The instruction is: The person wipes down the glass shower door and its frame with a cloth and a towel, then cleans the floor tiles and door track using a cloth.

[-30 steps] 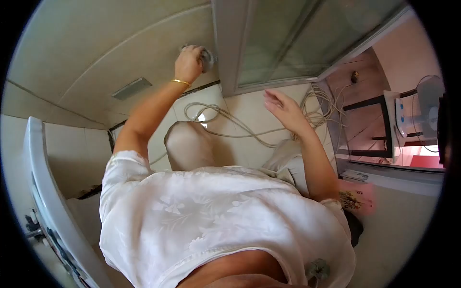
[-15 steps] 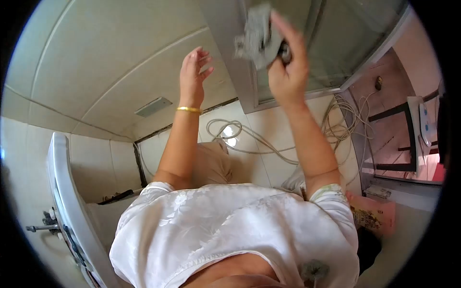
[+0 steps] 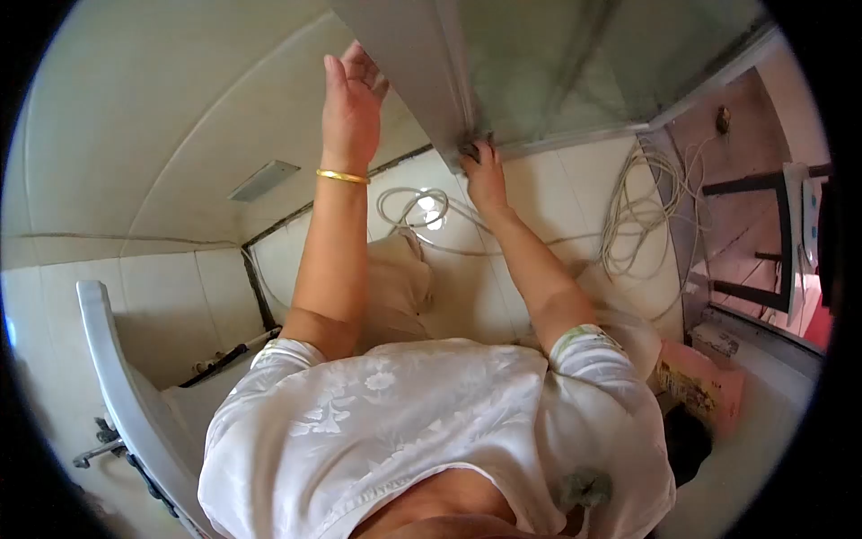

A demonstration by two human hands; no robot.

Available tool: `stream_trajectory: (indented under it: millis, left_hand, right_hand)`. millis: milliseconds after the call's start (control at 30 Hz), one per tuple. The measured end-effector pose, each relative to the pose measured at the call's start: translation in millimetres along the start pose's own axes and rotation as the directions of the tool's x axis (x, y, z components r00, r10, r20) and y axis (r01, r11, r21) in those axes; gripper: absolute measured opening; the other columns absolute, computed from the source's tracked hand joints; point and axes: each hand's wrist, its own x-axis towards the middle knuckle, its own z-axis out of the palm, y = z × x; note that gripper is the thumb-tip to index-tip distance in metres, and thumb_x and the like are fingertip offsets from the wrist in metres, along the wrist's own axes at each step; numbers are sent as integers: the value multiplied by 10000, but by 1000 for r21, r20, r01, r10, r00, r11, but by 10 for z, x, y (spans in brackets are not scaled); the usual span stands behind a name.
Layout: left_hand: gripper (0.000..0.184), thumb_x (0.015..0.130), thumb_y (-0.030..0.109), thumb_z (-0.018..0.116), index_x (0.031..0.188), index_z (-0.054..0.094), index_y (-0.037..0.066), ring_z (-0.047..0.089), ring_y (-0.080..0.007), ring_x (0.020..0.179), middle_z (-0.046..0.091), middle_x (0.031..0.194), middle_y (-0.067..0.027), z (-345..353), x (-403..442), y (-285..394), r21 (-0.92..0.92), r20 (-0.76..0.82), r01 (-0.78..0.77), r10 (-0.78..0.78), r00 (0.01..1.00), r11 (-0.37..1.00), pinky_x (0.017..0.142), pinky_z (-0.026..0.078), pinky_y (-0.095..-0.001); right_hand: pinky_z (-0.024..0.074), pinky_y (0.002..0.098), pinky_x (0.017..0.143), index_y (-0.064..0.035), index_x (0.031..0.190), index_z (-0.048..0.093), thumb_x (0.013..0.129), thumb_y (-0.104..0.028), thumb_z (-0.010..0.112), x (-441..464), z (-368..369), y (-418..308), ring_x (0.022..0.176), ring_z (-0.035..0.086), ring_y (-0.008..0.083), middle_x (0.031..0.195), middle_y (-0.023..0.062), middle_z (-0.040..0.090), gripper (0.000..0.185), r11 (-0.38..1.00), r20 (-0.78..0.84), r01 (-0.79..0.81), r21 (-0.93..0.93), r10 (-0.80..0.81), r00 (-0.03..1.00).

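Observation:
A door point(image 3: 422, 72) with a grey metal frame and a glass panel point(image 3: 539, 81) stands ahead of me. My right hand point(image 3: 486, 180) is low at the frame's bottom corner, its fingers closed on a grey cloth point(image 3: 469, 153), most of which they hide. The cloth is against the frame there. My left hand point(image 3: 348, 112), with a gold bangle at the wrist, is raised beside the frame's left edge. Its thumb stands apart from the fingers and nothing is in it. Whether the fingertips touch the frame I cannot tell.
Coiled pale hose or cable point(image 3: 633, 216) lies on the white tiled floor point(image 3: 467, 296). A white washbasin point(image 3: 112, 359) with a tap is at the left. At the right are a dark-framed stool point(image 3: 781, 242) and a pink bag point(image 3: 705, 391).
My right hand has come down with the grey cloth from the glass to the frame's bottom corner. My left hand has risen slightly and is now closer to the frame edge.

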Motion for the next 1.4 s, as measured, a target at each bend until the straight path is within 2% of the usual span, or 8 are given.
stream_trajectory:
  millis: [100, 367, 400, 533, 667, 800, 1133, 1400]
  left_hand:
    - [731, 904, 566, 369, 1384, 272, 24, 372, -236, 1224, 402, 1345, -89, -40, -23, -82, 52, 5, -58, 58, 998, 997, 1040, 238, -407]
    - [572, 904, 463, 495, 1256, 397, 22, 416, -215, 1144, 458, 1229, -89, -101, 94, -287, 250, -117, -65, 97, 988, 966, 955, 351, -385]
    - [845, 827, 586, 501, 1398, 209, 35, 200, -307, 1336, 192, 1470, -118, -50, 74, -257, 275, -90, -21, 47, 995, 961, 1091, 164, -460]
    - [644, 884, 513, 487, 1290, 372, 26, 376, -233, 1195, 398, 1313, -98, -67, 123, -370, 267, -185, -145, 198, 963, 953, 1019, 295, -405]
    - [793, 836, 603, 465, 1337, 304, 10, 315, -243, 1254, 313, 1384, -114, -47, 113, -374, 364, -201, -150, 235, 951, 919, 1046, 268, -407]
    - [821, 811, 633, 470, 1335, 312, 21, 313, -237, 1254, 312, 1387, -100, -131, 110, -372, 415, -120, -187, 258, 959, 890, 1054, 253, -405]
    - [943, 762, 729, 395, 1368, 261, 19, 248, -237, 1292, 253, 1421, -102, 13, 111, -433, 423, -257, -158, 285, 924, 892, 1092, 183, -384]
    - [974, 741, 751, 399, 1365, 256, 17, 266, -240, 1274, 268, 1410, -107, -77, 135, -448, 495, -264, -115, 275, 925, 861, 1079, 204, -400]
  right_hand:
    - [376, 369, 945, -33, 1030, 608, 771, -72, 552, -409, 101, 356, 1090, 462, 360, 1168, 225, 478, 268, 811, 216, -558, 178, 521, 826]
    - [305, 454, 966, -55, 1126, 492, 701, -46, 624, 579, -854, -1289, 1122, 387, 387, 1147, 231, 440, 445, 880, -523, 199, 432, 65, 850]
    - [305, 458, 964, -51, 1108, 492, 698, -36, 619, 593, -720, -1279, 1116, 386, 394, 1151, 238, 430, 430, 899, -520, 155, 409, 90, 849]
    - [323, 437, 948, -23, 1041, 483, 693, 8, 565, 386, 38, -761, 1058, 427, 374, 1094, 248, 448, 359, 922, -499, -191, 336, 346, 795]
    - [444, 421, 807, 0, 1127, 506, 879, -134, 445, 299, 801, 444, 939, 537, 278, 1108, 139, 549, 288, -367, 512, -494, 788, 837, 195]
    - [443, 428, 847, -3, 1157, 500, 935, -233, 388, 414, 509, 914, 935, 532, 267, 1147, 144, 549, 339, -730, 778, -269, 628, 580, 241]
    - [470, 434, 770, -30, 1104, 530, 864, -269, 499, 1090, -1374, 2679, 903, 553, 272, 1024, 122, 570, 340, 354, -283, -177, 918, 900, 331]
    - [417, 525, 903, -86, 1164, 518, 907, -431, 425, 390, 910, 1817, 1059, 525, 294, 1168, 108, 552, 441, -425, 522, -317, 848, 775, 357]
